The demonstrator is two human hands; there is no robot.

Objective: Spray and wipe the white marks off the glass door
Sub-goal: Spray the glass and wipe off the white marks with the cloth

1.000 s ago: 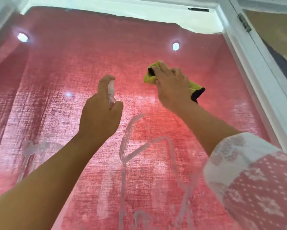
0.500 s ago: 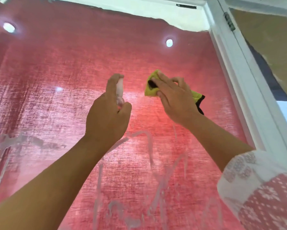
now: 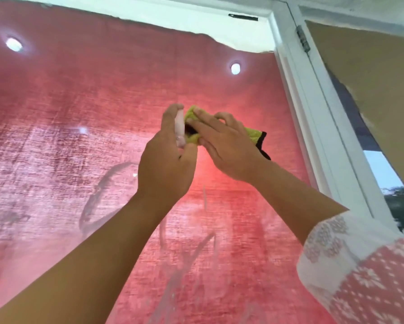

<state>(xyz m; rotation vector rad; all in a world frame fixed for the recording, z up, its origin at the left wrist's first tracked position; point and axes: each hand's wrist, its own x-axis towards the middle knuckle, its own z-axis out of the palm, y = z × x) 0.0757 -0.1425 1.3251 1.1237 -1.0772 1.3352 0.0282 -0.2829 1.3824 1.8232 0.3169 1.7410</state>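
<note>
One head-worn view is given, tilted upward and set close to the glass door (image 3: 102, 136), with both raised forearms seen from behind.

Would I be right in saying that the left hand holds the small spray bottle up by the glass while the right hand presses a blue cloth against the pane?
Not quite: the cloth is yellow-green with a black edge, not blue, as the head view shows. The rest holds: the left hand holds the small spray bottle up by the glass, and the right hand presses the cloth against the pane.
</note>
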